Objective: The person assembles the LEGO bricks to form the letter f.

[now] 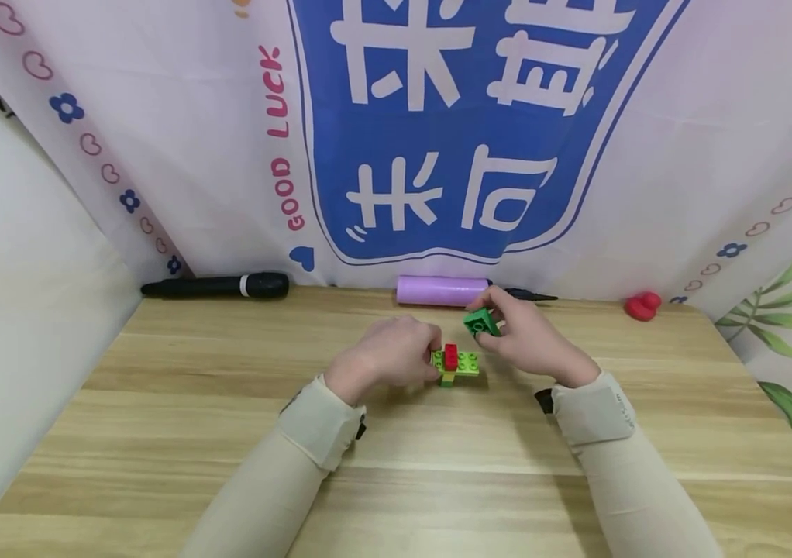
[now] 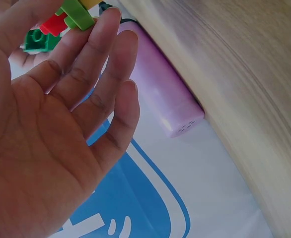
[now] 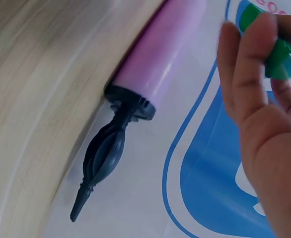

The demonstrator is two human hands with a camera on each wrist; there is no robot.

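Note:
My left hand (image 1: 399, 353) pinches the left end of a small toy-brick build in the middle of the table. The build has a lime-green studded plate (image 1: 468, 363) with a red brick (image 1: 451, 356) across its top and yellow and green pieces beneath. In the left wrist view the lime plate (image 2: 77, 12) shows at the fingertips. Just right of and beyond the build, my right hand (image 1: 525, 333) holds a dark green brick (image 1: 481, 322) between thumb and fingers, its hollow underside toward the head camera. The green brick (image 3: 284, 59) is partly hidden by fingers in the right wrist view.
At the table's back edge lies a purple hand pump (image 1: 441, 291) with a black nozzle. A black pump-like object (image 1: 215, 286) lies at the back left, and a red knobbed object (image 1: 643, 305) at the back right. A printed cloth (image 1: 228, 155) hangs behind the wooden table (image 1: 396, 480).

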